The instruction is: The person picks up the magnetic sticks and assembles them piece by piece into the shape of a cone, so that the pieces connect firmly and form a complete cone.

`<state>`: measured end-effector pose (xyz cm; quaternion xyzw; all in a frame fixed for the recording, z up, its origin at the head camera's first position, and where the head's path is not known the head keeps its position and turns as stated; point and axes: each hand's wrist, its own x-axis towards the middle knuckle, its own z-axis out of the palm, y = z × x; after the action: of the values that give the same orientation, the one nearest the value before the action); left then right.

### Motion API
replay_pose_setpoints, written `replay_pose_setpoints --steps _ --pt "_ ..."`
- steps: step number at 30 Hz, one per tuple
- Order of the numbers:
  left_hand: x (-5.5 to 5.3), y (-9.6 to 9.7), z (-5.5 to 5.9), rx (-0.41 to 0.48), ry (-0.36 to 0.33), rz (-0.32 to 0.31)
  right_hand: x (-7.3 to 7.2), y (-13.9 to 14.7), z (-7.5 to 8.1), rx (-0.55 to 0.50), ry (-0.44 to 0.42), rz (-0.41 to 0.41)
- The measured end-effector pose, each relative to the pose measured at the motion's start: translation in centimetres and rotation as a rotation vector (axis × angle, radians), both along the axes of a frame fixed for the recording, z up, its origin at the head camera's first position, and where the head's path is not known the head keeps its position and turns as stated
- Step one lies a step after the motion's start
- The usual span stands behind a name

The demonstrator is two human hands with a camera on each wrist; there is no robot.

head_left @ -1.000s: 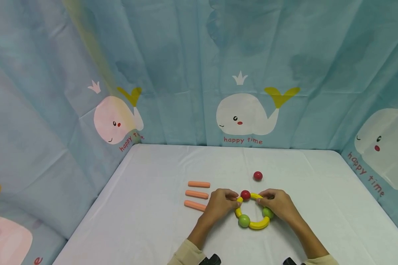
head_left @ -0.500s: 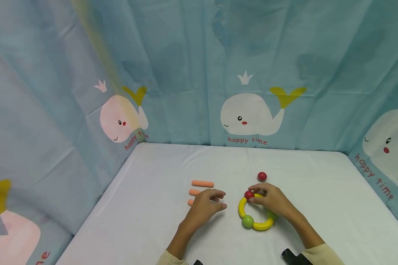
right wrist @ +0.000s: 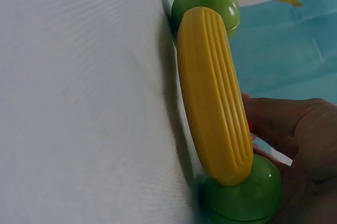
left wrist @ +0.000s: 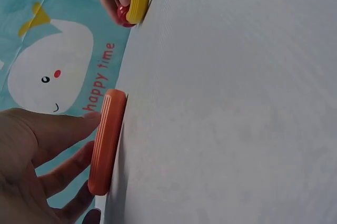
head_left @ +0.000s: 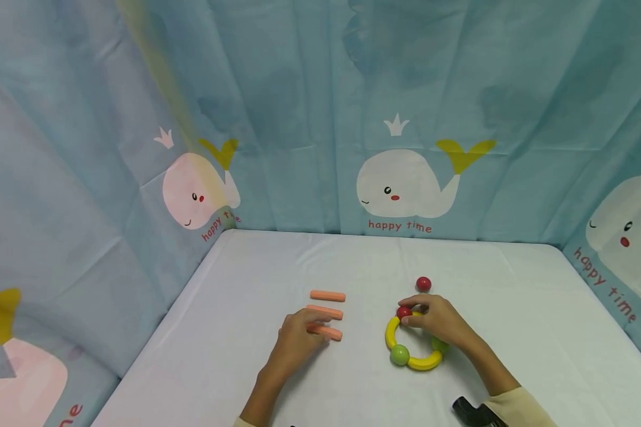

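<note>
My left hand (head_left: 294,343) is at the nearest orange stick (head_left: 328,333), its thumb and fingers parted around it. In the left wrist view the thumb and fingertips reach the edge of the orange ribbed stick (left wrist: 108,142), which lies close along the white surface. My right hand (head_left: 439,320) pinches a red ball (head_left: 403,312) at the far side of a ring. That ring joins curved yellow rods (head_left: 425,362) with green balls (head_left: 399,354). In the right wrist view a yellow rod (right wrist: 213,95) spans two green balls, and the right fingers are partly hidden behind it.
Two more orange sticks (head_left: 327,295) lie in a row beyond the left hand. A loose red ball (head_left: 424,284) sits behind the ring. The white-covered table (head_left: 235,284) is bounded by a blue whale-printed curtain (head_left: 294,190).
The left hand has left the ring and moved left to the nearest orange stick. The right hand has shifted from a yellow rod to the ring's red ball. The head view has turned slightly.
</note>
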<state>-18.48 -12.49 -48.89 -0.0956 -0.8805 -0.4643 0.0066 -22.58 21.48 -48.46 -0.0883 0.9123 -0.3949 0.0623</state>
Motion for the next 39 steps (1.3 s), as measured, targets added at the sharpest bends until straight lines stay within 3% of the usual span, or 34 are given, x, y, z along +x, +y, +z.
replay_pose_setpoints --steps 10,17,24,35,39 --pt "-0.1 -0.6 -0.3 -0.058 0.011 -0.019 0.3 0.4 0.4 0.022 -0.024 -0.075" --pt "0.1 -0.8 0.2 -0.022 -0.057 -0.033 0.5 0.9 0.4 0.046 -0.030 -0.128" --pt "-0.2 -0.6 0.1 -0.013 -0.050 -0.034 0.9 1.6 0.2 0.036 -0.019 -0.154" --pt "-0.9 0.4 0.4 0.114 -0.031 0.055 1.9 2.9 0.4 0.014 -0.036 -0.198" --pt "-1.0 0.5 0.5 0.147 0.012 0.024 2.5 3.3 0.6 -0.014 -0.079 -0.227"
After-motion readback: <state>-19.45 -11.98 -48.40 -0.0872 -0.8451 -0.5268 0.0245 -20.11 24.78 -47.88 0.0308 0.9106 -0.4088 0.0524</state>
